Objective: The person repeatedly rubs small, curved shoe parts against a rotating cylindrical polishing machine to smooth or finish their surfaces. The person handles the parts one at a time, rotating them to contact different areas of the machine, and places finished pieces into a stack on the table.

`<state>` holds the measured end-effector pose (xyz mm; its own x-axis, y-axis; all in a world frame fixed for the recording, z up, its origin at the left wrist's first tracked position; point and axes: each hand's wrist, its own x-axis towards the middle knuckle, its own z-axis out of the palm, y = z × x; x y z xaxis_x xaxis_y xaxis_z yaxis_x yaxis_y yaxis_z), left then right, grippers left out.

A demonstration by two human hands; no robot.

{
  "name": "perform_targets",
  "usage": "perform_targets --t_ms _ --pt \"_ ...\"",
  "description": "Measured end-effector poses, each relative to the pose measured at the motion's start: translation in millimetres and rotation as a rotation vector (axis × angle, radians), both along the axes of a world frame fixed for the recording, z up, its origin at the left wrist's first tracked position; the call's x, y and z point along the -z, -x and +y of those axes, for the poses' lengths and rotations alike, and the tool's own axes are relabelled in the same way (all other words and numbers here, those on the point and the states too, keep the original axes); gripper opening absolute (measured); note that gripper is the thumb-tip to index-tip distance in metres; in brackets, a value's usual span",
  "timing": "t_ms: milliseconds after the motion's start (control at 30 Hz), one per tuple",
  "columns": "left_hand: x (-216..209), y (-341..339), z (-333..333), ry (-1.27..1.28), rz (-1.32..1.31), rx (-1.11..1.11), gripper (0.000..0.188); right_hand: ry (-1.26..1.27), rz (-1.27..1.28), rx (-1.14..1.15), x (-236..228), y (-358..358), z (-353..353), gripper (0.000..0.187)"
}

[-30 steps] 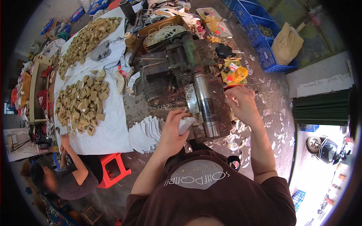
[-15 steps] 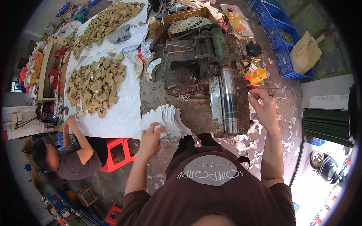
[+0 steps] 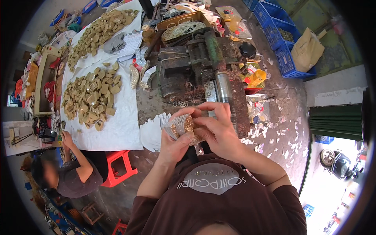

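the left hand (image 3: 171,148) is wrapped around a small block of thin layers (image 3: 181,124), its thumb across the near side; the block is pale grey and finely streaked on one part, grainy and glittering gold on the part toward the right hand (image 3: 222,135). the right hand's fingers and thumb are bent against the block's right side, though whether they pinch it or merely touch it i cannot tell. so the block sits between the two hands, just above the near edge of the bench. just left of the left hand lies a fanned stack of thin white pieces (image 3: 150,131) with wavy edges. beyond the hands stands a dark, grimy machine (image 3: 178,74) of rough, rust-stained metal, and a smooth, shiny steel roller (image 3: 224,89) runs from it toward the right hand. a few thin wire rings (image 3: 180,104) lie just beyond the left hand. well to its left, chunky tan pieces (image 3: 92,98), flat-faced with rounded or squared ends, are heaped on a creased white sheet (image 3: 127,131). the block's underside and the left palm are out of sight, the right hand covers part of the roller, and the block's separate layers are too small to count.
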<state>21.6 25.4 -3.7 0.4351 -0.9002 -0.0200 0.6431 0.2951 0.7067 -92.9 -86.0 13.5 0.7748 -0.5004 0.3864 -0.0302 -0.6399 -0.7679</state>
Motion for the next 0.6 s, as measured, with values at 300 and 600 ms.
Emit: perform_targets --t_ms 300,600 --pt "-7 14 -15 -0.383 -0.299 -0.262 0.047 -0.097 -0.093 0.052 -4 21 -30 0.021" --pt "8 10 -25 -0.472 -1.215 0.195 0.055 -0.215 0.589 0.082 9 72 -118 0.004"
